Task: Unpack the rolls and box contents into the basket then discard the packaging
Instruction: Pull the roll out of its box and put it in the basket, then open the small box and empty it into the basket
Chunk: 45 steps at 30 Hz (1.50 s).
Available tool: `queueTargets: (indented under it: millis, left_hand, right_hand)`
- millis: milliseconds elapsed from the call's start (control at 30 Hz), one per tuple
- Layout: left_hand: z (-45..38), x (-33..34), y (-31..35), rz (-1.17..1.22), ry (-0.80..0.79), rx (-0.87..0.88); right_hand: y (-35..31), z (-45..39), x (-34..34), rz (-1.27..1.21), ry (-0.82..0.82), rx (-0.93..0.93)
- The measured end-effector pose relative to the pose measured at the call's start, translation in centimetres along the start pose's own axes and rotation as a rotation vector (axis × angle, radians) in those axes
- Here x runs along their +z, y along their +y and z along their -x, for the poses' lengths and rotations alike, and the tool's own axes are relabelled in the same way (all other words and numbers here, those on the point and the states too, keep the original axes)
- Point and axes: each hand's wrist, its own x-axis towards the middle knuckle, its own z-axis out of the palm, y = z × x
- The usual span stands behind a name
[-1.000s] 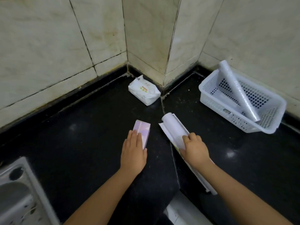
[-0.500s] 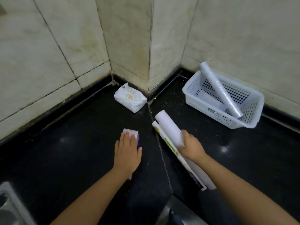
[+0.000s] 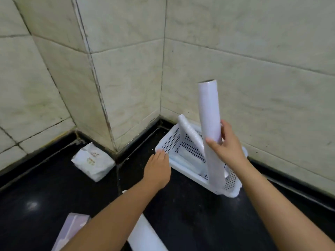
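Note:
My right hand (image 3: 226,144) grips a long white roll (image 3: 211,124) near its middle and holds it almost upright, its lower end inside the white perforated basket (image 3: 167,144). Another clear-wrapped roll (image 3: 190,133) leans in the basket against its far rim, and a flat pale pack (image 3: 183,162) lies on the basket floor. My left hand (image 3: 157,169) reaches toward the basket's near left rim with straight fingers that touch or nearly touch it. The pink box (image 3: 70,230) lies on the black counter (image 3: 45,196) at the bottom left. The empty white roll packaging (image 3: 145,236) lies beside my left forearm.
A white soft tissue pack (image 3: 93,162) lies on the counter by the tiled corner column (image 3: 101,84). Tiled walls close the counter at the back and on the right, right behind the basket.
My right hand lifted the roll out of its packaging and carried it right to the basket. My left hand left the pink box and moved to the basket rim. The view turned right.

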Motion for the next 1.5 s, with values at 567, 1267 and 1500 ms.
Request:
queueTargets:
  millis: [567, 1267, 1500]
  left_hand:
    - [-4.3, 3.2, -0.7, -0.164, -0.139, -0.017]
    - [7.2, 3.8, -8.3, 0.077, -0.026, -0.162]
    - [20.0, 5.0, -14.6, 0.128, 0.055, -0.517]
  right_hand:
    - [4.9, -9.2, 7.2, 0.474, -0.35, -0.071]
    - [6.6, 0.3, 10.7, 0.707, -0.303, -0.081]
    - [-0.3, 12.4, 16.8, 0.332, -0.458, -0.301]
